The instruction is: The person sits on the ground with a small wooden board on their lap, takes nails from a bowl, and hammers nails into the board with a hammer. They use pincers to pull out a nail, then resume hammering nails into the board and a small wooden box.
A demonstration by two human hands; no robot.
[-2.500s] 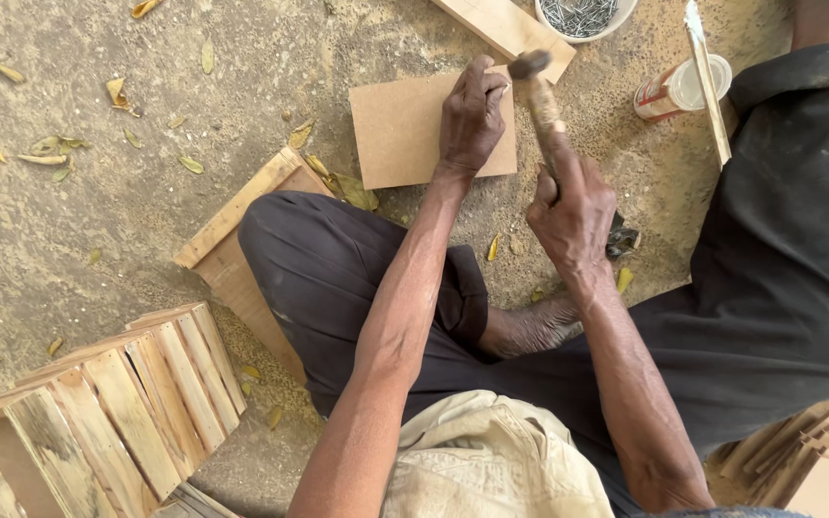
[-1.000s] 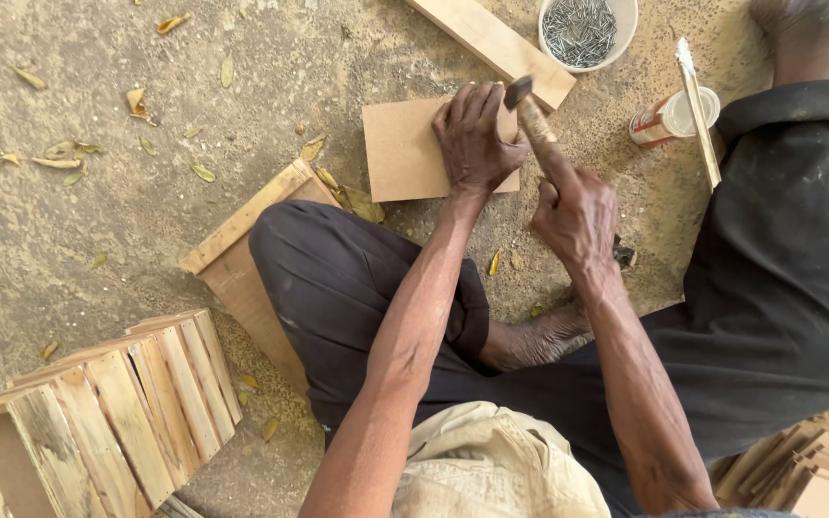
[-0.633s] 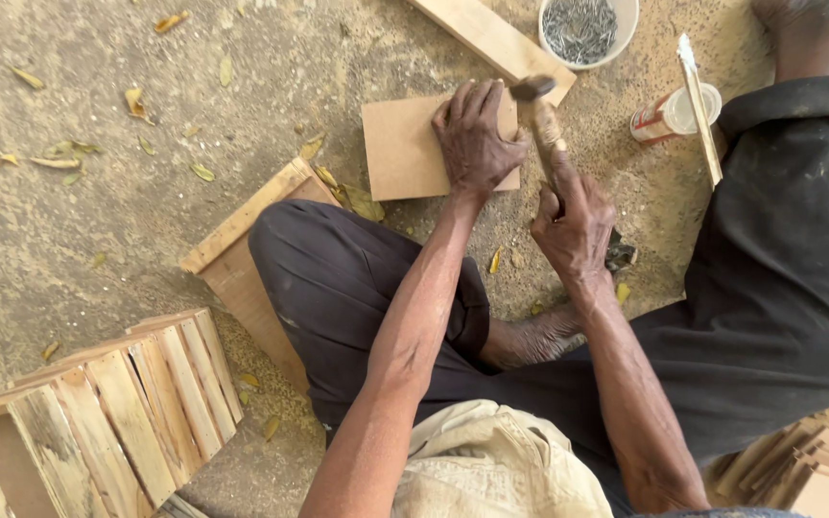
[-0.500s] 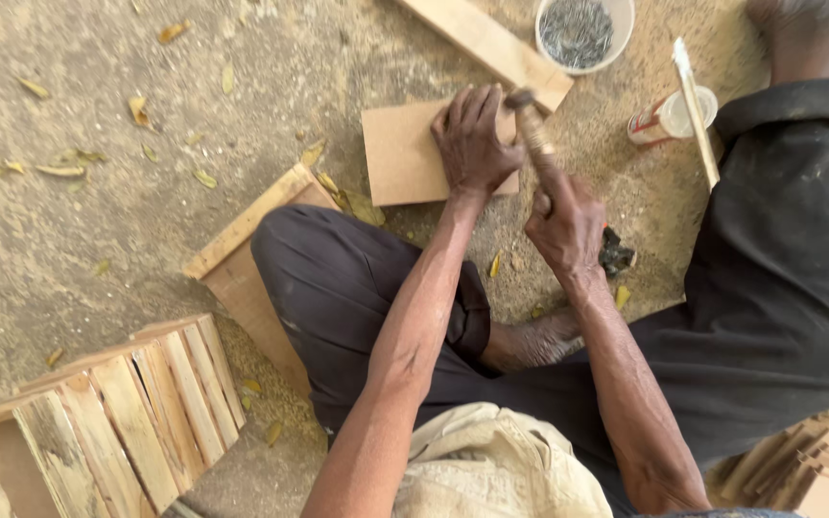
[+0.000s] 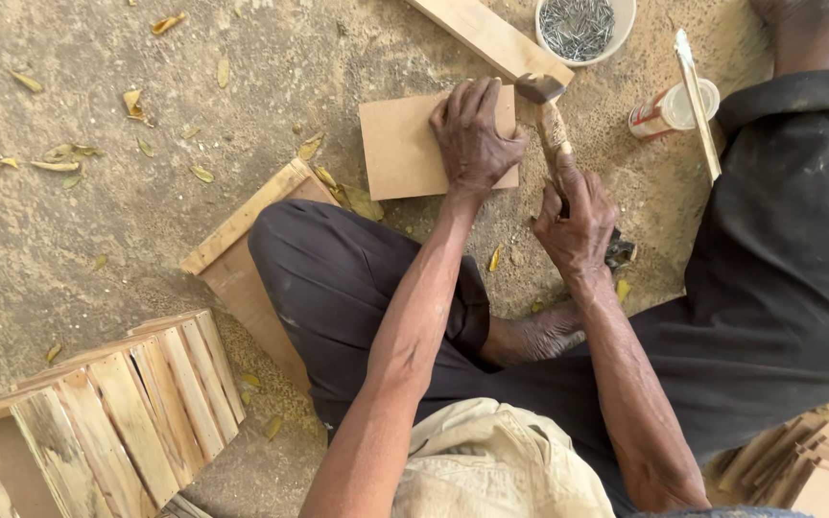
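My left hand (image 5: 473, 136) lies palm down on a flat square wooden board (image 5: 400, 149) on the sandy ground, fingers spread over its right edge. My right hand (image 5: 576, 219) grips the wooden handle of a hammer (image 5: 547, 113). The hammer's metal head sits just beside my left fingertips, at the board's upper right corner. Whether a nail stands under the head is hidden.
A white bowl of nails (image 5: 579, 25) stands at the top. A long wooden plank (image 5: 489, 38) lies beside it. A small cup (image 5: 670, 107) with a thin stick (image 5: 698, 101) across it sits to the right. A slatted wooden crate (image 5: 98, 417) stands at lower left, stacked boards (image 5: 813, 465) at lower right.
The hammer head has swung up and down beside my left hand over the last moments. My left hand stays pressed on the board.
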